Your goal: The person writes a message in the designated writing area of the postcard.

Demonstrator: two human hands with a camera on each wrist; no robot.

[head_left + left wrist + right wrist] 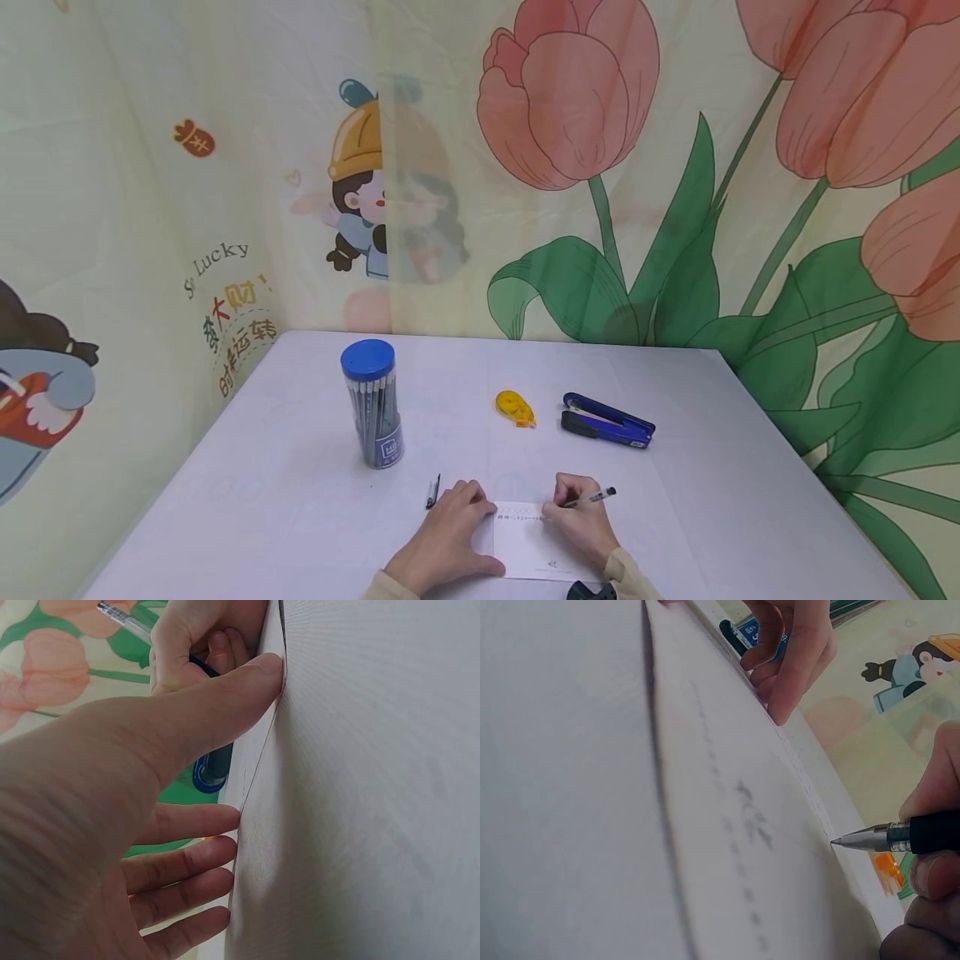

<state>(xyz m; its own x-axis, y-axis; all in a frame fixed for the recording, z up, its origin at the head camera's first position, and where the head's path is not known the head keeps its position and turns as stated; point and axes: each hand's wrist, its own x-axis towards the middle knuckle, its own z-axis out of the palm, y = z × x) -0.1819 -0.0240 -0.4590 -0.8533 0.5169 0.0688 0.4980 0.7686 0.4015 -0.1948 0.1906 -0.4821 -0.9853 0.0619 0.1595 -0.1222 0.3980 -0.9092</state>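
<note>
A white sheet of paper [525, 546] with a handwritten line near its top and a small printed mark near its bottom lies at the table's front. My right hand [583, 518] pinches a pen [600, 495] with a clear barrel and a dark end. In the right wrist view, the pen's metal tip [851, 838] meets the paper. My left hand [446, 537] rests along the sheet's left edge, thumb at the lower corner and fingers fairly straight near the upper one. A pen cap [432, 492] with a dark clip lies just beyond the left hand.
At the back left stands a clear tub of pens [375, 417] with a blue lid [367, 360]. Beyond the paper lie a yellow correction tape [514, 407] and a blue stapler [608, 421]. Printed curtains [435, 308] surround the white table [247, 483].
</note>
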